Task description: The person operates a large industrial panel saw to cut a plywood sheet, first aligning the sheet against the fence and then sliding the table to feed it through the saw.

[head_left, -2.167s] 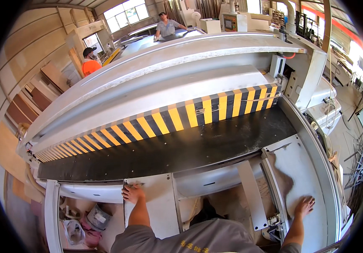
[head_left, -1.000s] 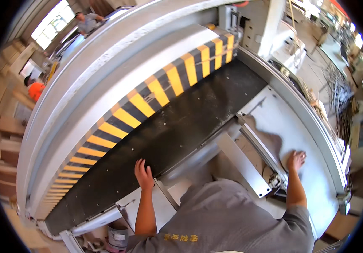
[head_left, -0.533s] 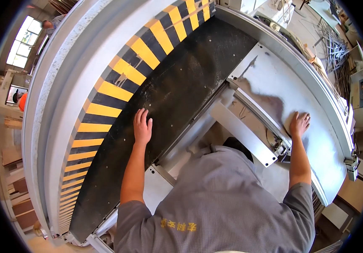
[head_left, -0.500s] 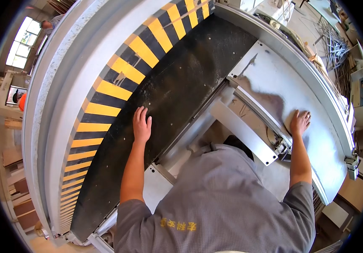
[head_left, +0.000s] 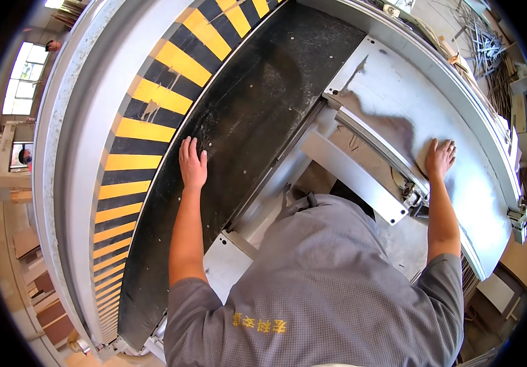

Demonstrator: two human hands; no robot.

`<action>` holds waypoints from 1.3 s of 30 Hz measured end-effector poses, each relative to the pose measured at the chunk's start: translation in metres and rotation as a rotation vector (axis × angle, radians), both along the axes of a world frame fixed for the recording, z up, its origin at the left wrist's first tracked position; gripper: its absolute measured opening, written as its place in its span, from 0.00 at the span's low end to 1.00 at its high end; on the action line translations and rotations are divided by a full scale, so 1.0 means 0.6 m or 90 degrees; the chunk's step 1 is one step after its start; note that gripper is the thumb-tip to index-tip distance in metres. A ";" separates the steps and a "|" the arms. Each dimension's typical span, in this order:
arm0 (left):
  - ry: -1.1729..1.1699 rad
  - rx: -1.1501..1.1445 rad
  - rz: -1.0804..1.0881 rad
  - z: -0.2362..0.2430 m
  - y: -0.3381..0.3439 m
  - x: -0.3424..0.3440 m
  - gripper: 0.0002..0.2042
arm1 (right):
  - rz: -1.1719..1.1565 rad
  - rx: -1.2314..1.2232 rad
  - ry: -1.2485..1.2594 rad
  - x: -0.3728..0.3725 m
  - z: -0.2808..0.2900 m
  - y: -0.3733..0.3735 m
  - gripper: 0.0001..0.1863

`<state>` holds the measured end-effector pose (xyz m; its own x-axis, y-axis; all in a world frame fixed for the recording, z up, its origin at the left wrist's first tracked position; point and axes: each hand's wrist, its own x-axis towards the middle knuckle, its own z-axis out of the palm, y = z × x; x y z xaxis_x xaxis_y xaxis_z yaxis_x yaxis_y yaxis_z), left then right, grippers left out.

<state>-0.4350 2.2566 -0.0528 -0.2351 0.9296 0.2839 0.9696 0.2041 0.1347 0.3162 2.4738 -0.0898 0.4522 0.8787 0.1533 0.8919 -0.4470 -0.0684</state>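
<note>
My left hand point(head_left: 192, 162) lies palm down with outstretched fingers on the long black bed point(head_left: 257, 92) of a large machine. Its fingertips are close to the yellow-and-black striped beam point(head_left: 151, 98), whose lower edge runs along the bed. On the other side, my right hand point(head_left: 440, 158) rests flat on a shiny silver metal table point(head_left: 459, 196), fingers slightly apart. Both hands are empty. A darker smudged patch point(head_left: 386, 125) marks the metal just left of the right hand.
Between my arms, a flat metal bar point(head_left: 355, 177) crosses an opening beside a slotted rail point(head_left: 377, 150). A raised silver rim point(head_left: 435, 73) bounds the table. Scrap metal strips point(head_left: 487, 49) lie beyond it. Two people's heads point(head_left: 53, 46) point(head_left: 25, 156) show behind the machine.
A thin pale line now shows along the striped beam's lower edge. My left hand sits nearer to the beam; my right hand is slightly farther up the table. The view has shifted a little.
</note>
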 end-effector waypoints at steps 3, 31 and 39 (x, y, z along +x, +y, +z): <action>0.059 -0.030 0.073 -0.007 0.021 -0.031 0.29 | -0.005 -0.003 -0.006 0.005 -0.001 -0.001 0.43; -0.326 -0.109 0.266 0.076 -0.572 0.634 0.18 | 0.706 0.158 0.223 -0.216 0.117 0.133 0.31; -0.140 -0.306 0.537 0.489 -0.839 0.736 0.25 | 1.048 -0.295 0.097 -0.240 0.050 0.104 0.19</action>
<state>0.0065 1.7530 0.2405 -0.8744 0.4379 -0.2087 0.4448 0.8955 0.0155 0.1724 2.5359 -0.0597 -0.9179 0.3516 -0.1838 0.3945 0.8579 -0.3292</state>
